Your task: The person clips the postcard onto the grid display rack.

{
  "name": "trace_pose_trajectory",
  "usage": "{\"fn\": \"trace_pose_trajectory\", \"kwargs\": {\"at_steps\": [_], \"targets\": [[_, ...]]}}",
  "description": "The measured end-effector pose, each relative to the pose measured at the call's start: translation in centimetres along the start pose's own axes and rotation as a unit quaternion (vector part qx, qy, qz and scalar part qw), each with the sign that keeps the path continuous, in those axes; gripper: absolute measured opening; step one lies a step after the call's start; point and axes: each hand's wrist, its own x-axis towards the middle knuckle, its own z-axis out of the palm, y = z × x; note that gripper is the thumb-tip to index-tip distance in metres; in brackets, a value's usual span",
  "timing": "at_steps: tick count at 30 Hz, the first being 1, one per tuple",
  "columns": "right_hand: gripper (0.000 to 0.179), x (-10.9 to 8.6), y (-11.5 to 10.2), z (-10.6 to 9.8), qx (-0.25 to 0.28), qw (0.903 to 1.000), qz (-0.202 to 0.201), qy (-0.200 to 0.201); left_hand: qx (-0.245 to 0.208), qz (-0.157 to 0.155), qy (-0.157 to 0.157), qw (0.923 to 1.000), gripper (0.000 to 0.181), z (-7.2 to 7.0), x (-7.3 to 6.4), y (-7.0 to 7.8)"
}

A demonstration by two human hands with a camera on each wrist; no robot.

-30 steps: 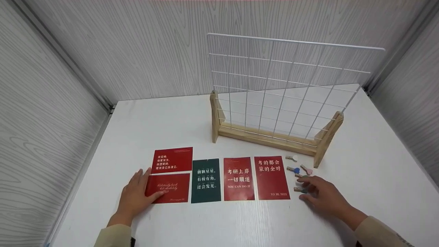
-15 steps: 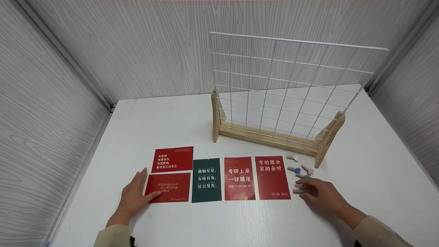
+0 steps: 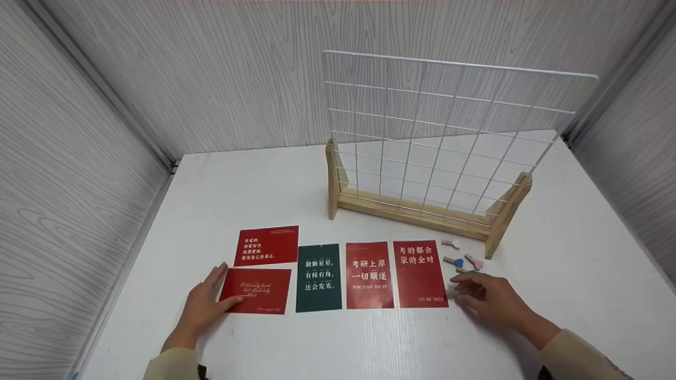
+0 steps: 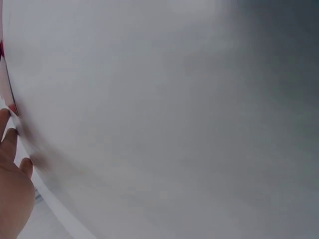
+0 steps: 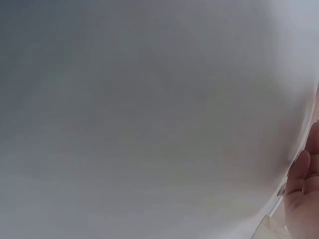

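Note:
My left hand point(image 3: 199, 310) lies at the left edge of the lower red card point(image 3: 259, 295), thumb on its face and fingers along its side. This card sits slightly tilted on the table. My right hand point(image 3: 494, 301) pinches a small wooden clothespin point(image 3: 451, 293) between thumb and fingertips, beside the red card with white lettering point(image 3: 421, 279). Other clothespins lie just beyond: one with a white heart point(image 3: 450, 244), one with a blue heart point(image 3: 454, 262) and one with a pink heart point(image 3: 474, 261). A green-tipped one point(image 3: 466, 271) is partly hidden by my hand.
Between the hands lie a green card point(image 3: 319, 279) and a red card point(image 3: 369, 277). Another red card point(image 3: 267, 245) is above the left one. A white wire grid point(image 3: 443, 126) stands in a wooden base point(image 3: 417, 215) at the back right, before the wall point(image 3: 237, 74).
The lower red card has slid slightly down and left under my left thumb and turned a little. My right fingers have closed on the clothespin and shifted it left.

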Motion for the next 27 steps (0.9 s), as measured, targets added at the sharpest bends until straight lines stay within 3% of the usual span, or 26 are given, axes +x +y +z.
{"fn": "trace_pose_trajectory", "kwargs": {"at_steps": [9,18,27], "targets": [[0.032,0.51,-0.63,-0.09,0.022,0.9994,-0.025,0.013,-0.033,0.008,0.009,0.9994,0.087,0.30,0.11,-0.22],[0.030,0.82,-0.80,0.05,0.028,0.9994,-0.013,0.015,-0.037,-0.012,-0.012,0.9992,0.087,0.10,0.06,0.10],[0.031,0.92,-0.91,0.25,0.033,0.9989,-0.023,0.023,-0.067,0.003,0.006,0.9977,0.092,0.16,0.02,0.24]]}}
